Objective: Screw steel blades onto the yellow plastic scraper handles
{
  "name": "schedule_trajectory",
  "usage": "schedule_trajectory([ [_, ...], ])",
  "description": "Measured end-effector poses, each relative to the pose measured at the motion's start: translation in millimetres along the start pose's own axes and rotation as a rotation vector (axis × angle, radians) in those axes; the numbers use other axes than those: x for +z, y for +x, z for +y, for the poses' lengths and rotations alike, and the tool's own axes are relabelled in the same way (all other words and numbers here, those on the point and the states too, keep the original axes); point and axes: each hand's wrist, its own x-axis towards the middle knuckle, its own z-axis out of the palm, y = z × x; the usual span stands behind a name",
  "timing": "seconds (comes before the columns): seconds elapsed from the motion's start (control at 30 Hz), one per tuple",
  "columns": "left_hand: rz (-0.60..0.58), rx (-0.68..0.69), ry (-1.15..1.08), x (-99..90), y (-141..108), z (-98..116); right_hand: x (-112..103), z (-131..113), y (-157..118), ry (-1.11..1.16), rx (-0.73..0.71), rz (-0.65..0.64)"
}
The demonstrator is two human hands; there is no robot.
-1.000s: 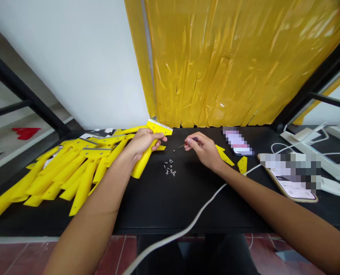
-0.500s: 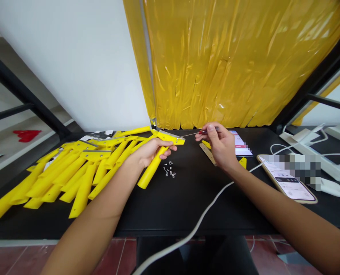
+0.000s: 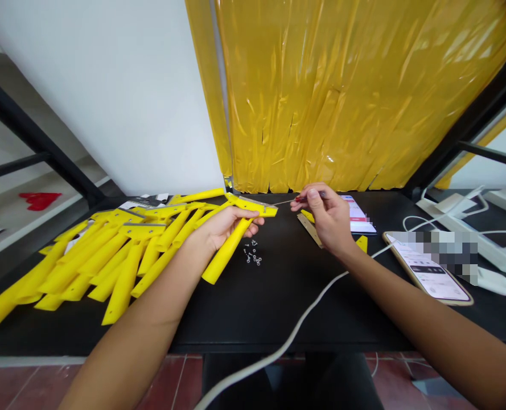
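My left hand (image 3: 231, 226) is closed around a yellow scraper (image 3: 223, 256), just below its wide head, which carries a thin metal strip. In my right hand (image 3: 323, 210) is a screwdriver (image 3: 304, 197) with a dark red handle, pinched between thumb and fingers. Its thin shaft points left, and the tip is at the right end of the scraper's head. Small screws and nuts (image 3: 253, 253) lie loose on the black table (image 3: 278, 307) below the scraper. Several more yellow scrapers (image 3: 116, 250) are heaped to the left of my left hand.
Beside my right hand lie a metal strip (image 3: 310, 229) and a small yellow piece (image 3: 362, 244). Two lit phones, one behind the hand (image 3: 357, 215) and one in a case (image 3: 423, 270), rest at the right. A white cable (image 3: 304, 322) crosses the table toward me, near a power strip (image 3: 470, 236).
The scraper has tilted slightly, its lower end shifting a little down and left. My right hand holds the screwdriver almost in the same place at the head.
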Motion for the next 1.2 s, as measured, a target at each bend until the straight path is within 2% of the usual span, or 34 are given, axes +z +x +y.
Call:
schedule_trajectory([
  [0.53,0.033,-0.046,-0.042,1.5,-1.9,3.1,-1.0,-4.7,-2.5,-0.097,-0.091,-0.086],
  [0.9,0.014,0.002,0.024,-2.3,1.2,-0.2,-0.9,-7.4,-3.1,-0.15,-0.066,-0.082],
  [1.2,0.035,0.042,0.069,4.7,-2.0,2.6,-0.2,-2.9,-2.0,-0.115,-0.087,-0.091],
])
